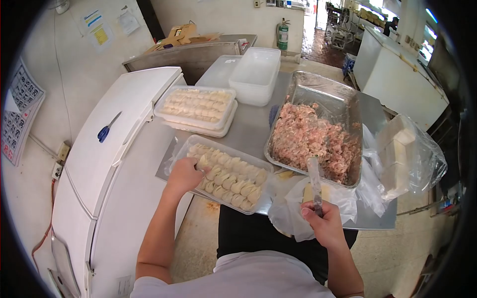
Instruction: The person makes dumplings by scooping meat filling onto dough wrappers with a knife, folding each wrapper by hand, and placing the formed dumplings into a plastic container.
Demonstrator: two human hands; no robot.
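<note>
My left hand [186, 175] reaches over the near end of a clear plastic tray [263, 171] filled with rows of folded dumplings [231, 181]. Its fingers are closed on a dumpling [202, 161] at the tray's left end. In my right hand [323, 221] is a flat metal spatula [314, 181], its blade upright and smeared with filling. Behind the blade, a large metal pan [325, 82] holds pink ground meat filling [310, 136]. Under the spatula, pale dough wrappers [309, 192] lie partly hidden on a white plastic bag [288, 206].
Two stacked, filled dumpling trays [196, 107] stand at the back left, beside stacked clear containers [256, 74]. Bagged blocks of wrappers [397, 149] sit at the right edge. A white chest freezer [119, 139] with blue scissors [105, 131] on its lid flanks the metal table.
</note>
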